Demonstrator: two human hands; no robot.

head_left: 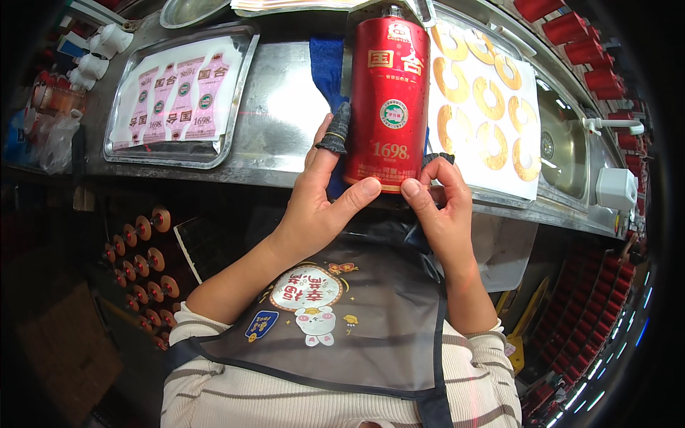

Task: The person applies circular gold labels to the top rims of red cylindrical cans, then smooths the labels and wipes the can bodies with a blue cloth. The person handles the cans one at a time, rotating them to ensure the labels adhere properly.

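- Stainless-steel worktop (278,93) spans the background, with a sink (571,171) and white faucet (614,127) at right.
- Shallow rectangular tray (171,163) at left holds white-backed pink bottle labels (193,93).
- White sheet (499,187) at right carries gold open-ring stickers (478,98).
- Red bottle (385,78) stands between both hands near the worktop's front edge, contents hidden.
- Left hand (307,189): fingers curve along the bottle's left side, thumb at its base.
- Right hand (446,210): thumb and bent index finger grip its lower right edge.
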